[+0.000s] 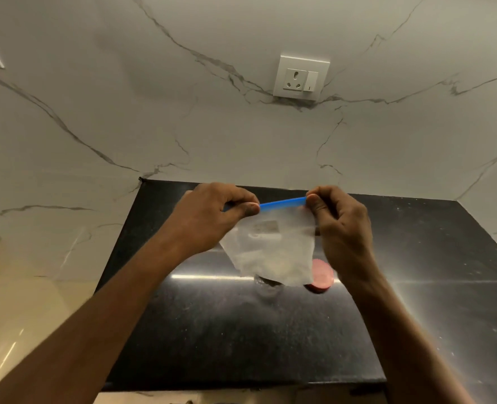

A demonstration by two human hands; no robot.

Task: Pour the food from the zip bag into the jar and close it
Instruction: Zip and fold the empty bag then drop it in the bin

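A clear zip bag (273,249) with a blue zip strip hangs in the air above the black counter (212,330). My left hand (209,217) pinches the left end of the strip and my right hand (340,225) pinches the right end, so the strip is stretched between them. The bag looks limp and pale; what it holds cannot be made out. Under the bag's lower edge a clear glass jar (266,288) stands on the counter, mostly hidden by the bag. A red round lid (323,277) lies flat on the counter just right of the jar.
The counter runs back to a white marble wall with a socket and switch plate (299,77). A marble side panel rises on the left, and the counter's front edge is near the bottom of the view.
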